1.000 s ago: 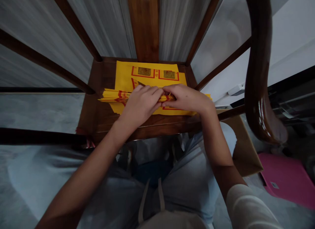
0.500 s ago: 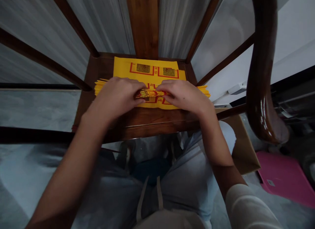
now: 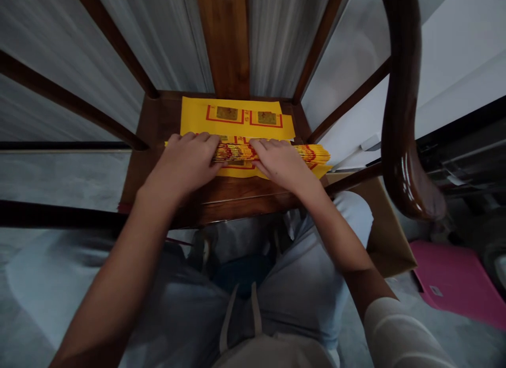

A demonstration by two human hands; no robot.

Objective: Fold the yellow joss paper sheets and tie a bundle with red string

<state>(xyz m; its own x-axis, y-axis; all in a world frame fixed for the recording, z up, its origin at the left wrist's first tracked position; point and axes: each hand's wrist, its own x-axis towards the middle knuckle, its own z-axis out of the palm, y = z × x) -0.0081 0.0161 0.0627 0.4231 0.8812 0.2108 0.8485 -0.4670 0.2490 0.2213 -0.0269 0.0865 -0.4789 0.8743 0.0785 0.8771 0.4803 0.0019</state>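
A thick stack of yellow paper sheets with red print (image 3: 312, 154) lies across the dark wooden chair seat (image 3: 158, 125). My left hand (image 3: 184, 162) curls over the stack's left half, fingers bent onto its top. My right hand (image 3: 280, 162) grips the stack just right of the middle, fingers wrapped over its far edge. Under the stack lies a flat yellow sheet (image 3: 233, 115) printed with red-framed gold squares, reaching to the back of the seat.
The chair's back splat (image 3: 225, 41) and slanted spindles rise behind the seat. A curved glossy armrest (image 3: 403, 120) stands at the right. A brown cardboard piece (image 3: 385, 225) and a pink flat object (image 3: 458, 283) lie on the floor at right. My knees are below the seat.
My left hand slid left along the stack, away from my right hand. The stack shifted a little toward the right and its sheets look more squared together.
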